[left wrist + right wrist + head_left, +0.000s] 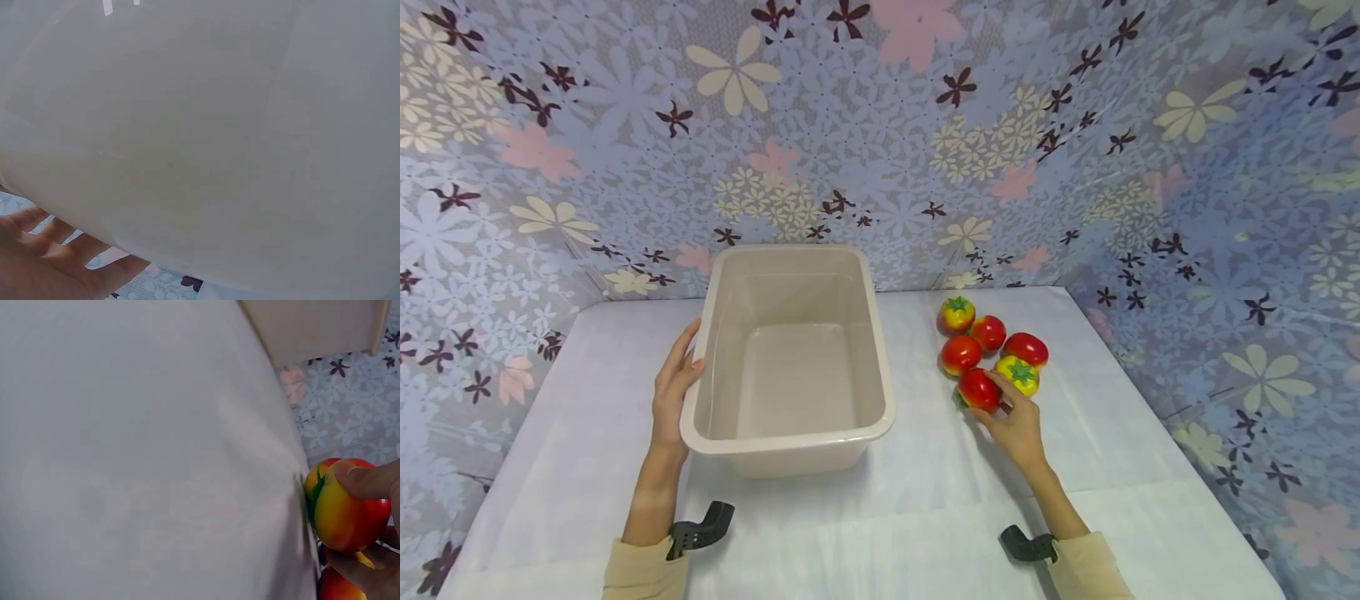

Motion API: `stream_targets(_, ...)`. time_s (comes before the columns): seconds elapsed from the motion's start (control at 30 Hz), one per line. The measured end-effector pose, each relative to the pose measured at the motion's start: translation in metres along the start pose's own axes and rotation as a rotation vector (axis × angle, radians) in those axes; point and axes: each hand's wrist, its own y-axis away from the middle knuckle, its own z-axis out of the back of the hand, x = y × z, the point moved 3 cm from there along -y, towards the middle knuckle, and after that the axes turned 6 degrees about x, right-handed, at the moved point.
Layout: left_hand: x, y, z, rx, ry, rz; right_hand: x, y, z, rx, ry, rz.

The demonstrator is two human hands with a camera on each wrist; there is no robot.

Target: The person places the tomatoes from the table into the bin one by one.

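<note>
A deep beige plastic tub [790, 383] stands left of the middle, its inside bare. My left hand [672, 396] rests against the tub's left outer side, fingers extended along the wall near the rim. In the left wrist view the tub's pale wall [206, 144] fills most of the picture, with the left fingers [122, 272] along its edge. My right hand [1018, 429] pinches a glossy red tomato [977, 390] between thumb and fingers, its green leafy top facing down-left. Up close, that tomato [350, 515] shows a yellow patch under the thumb.
Several more tomatoes lie clustered beyond the right hand: a yellow one [1017, 375] with a green star top, red ones [961, 355], and a yellow-red one [956, 316] at the back. A white cloth [925, 533] covers the table, and flowered fabric [880, 150] hangs behind it.
</note>
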Motion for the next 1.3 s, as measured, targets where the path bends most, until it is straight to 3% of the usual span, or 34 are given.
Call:
stream_targets(0.6, 0.000, 0.000, -0.001, 0.002, 0.000, -0.002, 0.033, -0.010, 0.009, -0.057, -0.034, 0.150)
stream_targets(0.87, -0.001, 0.000, -0.001, 0.003, 0.009, -0.007, 0.051, -0.018, 0.011, -0.045, -0.049, 0.157)
stream_targets(1.3, 0.000, 0.000, 0.000, 0.002, 0.015, -0.011, 0.074, -0.031, 0.009, -0.058, -0.092, 0.235)
